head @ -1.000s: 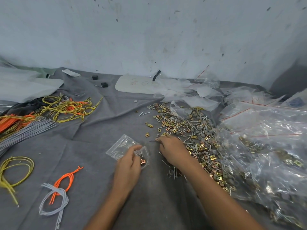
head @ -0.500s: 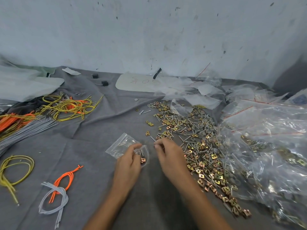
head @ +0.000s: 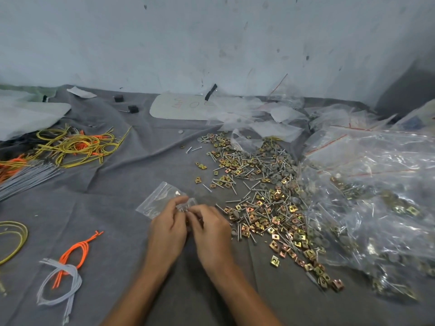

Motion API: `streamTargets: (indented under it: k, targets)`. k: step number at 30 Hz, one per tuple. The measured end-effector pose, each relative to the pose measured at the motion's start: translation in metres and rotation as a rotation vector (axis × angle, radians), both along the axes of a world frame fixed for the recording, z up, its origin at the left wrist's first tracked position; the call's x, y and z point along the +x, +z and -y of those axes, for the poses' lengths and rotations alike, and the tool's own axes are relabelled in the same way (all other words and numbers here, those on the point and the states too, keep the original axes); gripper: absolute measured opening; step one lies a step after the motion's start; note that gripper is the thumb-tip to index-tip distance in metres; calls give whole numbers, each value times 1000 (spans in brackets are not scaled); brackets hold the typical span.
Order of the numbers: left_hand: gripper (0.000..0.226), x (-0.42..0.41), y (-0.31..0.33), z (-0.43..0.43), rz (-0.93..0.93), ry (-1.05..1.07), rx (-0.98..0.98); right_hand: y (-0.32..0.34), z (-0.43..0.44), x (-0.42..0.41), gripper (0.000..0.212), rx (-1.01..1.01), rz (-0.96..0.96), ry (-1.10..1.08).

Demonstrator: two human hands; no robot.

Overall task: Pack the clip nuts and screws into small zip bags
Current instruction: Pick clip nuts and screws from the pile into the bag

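**Work surface:** grey cloth (head: 113, 208), creased, is running up to a scuffed pale wall (head: 211, 43) at its far edge.

**Small zip bag** (head: 158, 200): clear, is lying flat on the cloth, middle of the surface toward the front edge, its mouth turned toward the hands.

**Left hand** (head: 168, 228): fingers curled, thumb and fingertips are pinching the bag's mouth.

**Right hand** (head: 211, 231): fingers are curling in, tips meeting the left hand's at the bag's mouth. I cannot tell whether they are pinching a part or the bag's edge.

**Clip nuts and screws** (head: 259, 196): a loose heap of brass-coloured square clips and silver screws is spreading across the cloth just right of the hands, from mid-surface down toward the front right corner.

**Large clear bags** (head: 367, 184): crumpled, red-striped at the seal, are piling along the right edge. More clips and screws are showing through them.

**White sheet** (head: 188, 107): red writing on it, is lying at the far edge, middle, with crumpled clear plastic beside it.

**Black blocks** (head: 133, 108): two small ones are sitting near the far edge, left of the sheet.

**Yellow and orange wires** (head: 75, 147): a tangle is lying toward the left edge, with grey wires (head: 26, 177) fanned out just in front of it.

**Orange loop** (head: 75, 252) and **grey loop** (head: 61, 281): these are overlapping near the front left corner.

**Yellow loop** (head: 11, 238): is lying at the left edge.
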State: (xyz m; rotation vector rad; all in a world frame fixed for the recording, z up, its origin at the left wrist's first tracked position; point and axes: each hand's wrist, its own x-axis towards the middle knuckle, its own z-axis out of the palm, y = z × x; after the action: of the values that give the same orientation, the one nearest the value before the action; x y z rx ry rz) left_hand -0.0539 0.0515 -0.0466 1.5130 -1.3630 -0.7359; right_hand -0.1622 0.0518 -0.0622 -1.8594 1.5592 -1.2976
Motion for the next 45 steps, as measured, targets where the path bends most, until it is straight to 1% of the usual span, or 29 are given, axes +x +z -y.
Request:
streamTargets:
  k: [3,6,9,13,15,17,19,22,24,25,27,30,32,37,41,45]
  targets:
    - [37,-1,-1,-1,-9,4,5,0,-1,-2,8,-23,40,-23]
    - [40,-1,0,-1,-2,0,13,-1,-1,-2,9,-20,70,-21]
    - [43,-1,1,-1,20,5,2,-2,-1,-2,10,1,50,15]
    - [37,0,-5,1,2,10,-16,4,3,-6,10,-39,57,9]
    - [34,0,-7,3,8,10,-35,11,13,-20,9,-57,-33,-25]
    - [36,0,-7,4,-9,20,-36,19,32,-42,13,-10,-163,-77]
    - [34,0,-10,4,-24,20,-30,27,53,-64,19,95,-320,-126]
    - [37,1,-12,4,-17,16,-33,32,80,-86,22,275,-545,-140]
    - [38,0,-11,5,-19,10,-39,32,90,-92,21,340,-645,-140]
    - [38,0,-11,5,-22,9,-45,32,93,-93,20,354,-666,-139]
    - [37,0,-12,5,-16,13,-52,33,96,-92,16,343,-655,-126]
    - [36,1,-11,6,-15,24,-51,33,99,-88,13,269,-623,-84]
    - [34,0,-10,5,-26,21,-58,36,103,-86,9,280,-655,-55]
    - [36,0,-11,5,-25,22,-54,41,111,-82,12,310,-730,-19]
    - [40,0,-12,6,-9,32,-49,40,111,-81,14,272,-769,-16]
    - [40,-1,-11,6,-19,37,-52,41,107,-78,16,217,-686,5]
